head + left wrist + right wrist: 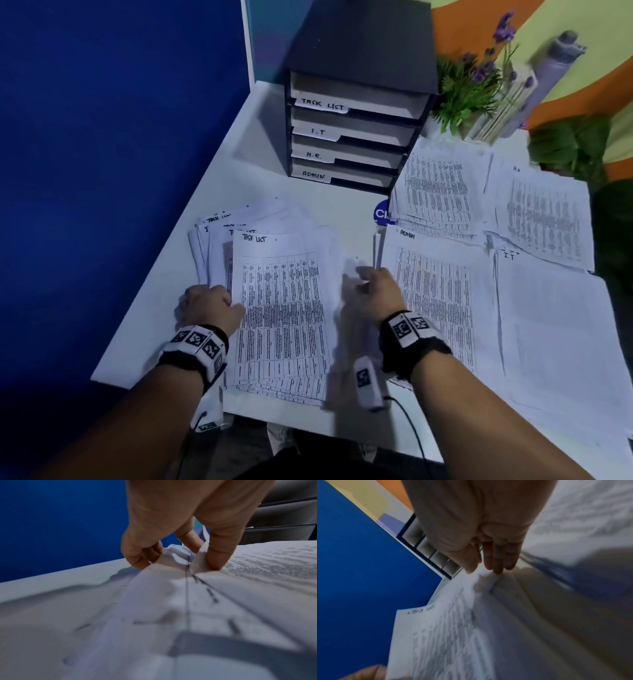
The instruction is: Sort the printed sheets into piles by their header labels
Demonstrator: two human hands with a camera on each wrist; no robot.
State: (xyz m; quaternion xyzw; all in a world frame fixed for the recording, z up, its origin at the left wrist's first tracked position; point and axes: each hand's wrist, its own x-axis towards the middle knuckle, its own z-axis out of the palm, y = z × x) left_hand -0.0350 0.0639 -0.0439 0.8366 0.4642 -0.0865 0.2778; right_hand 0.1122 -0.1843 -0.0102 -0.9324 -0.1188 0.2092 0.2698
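TASK LIST pile: fanned, top sheet face up, left edge crumpled (printed tables). ADMIN pile just right of it; I.T pile further right; two more piles behind them.

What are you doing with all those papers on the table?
A person is sorting printed white sheets on a white table into piles by the handwritten word on top. The left hand pinches the edge of the top sheet headed TASK LIST. The right hand hovers open just beside it. More piles lie to the right, one headed ADMIN. A black tray rack with labelled shelves stands behind.
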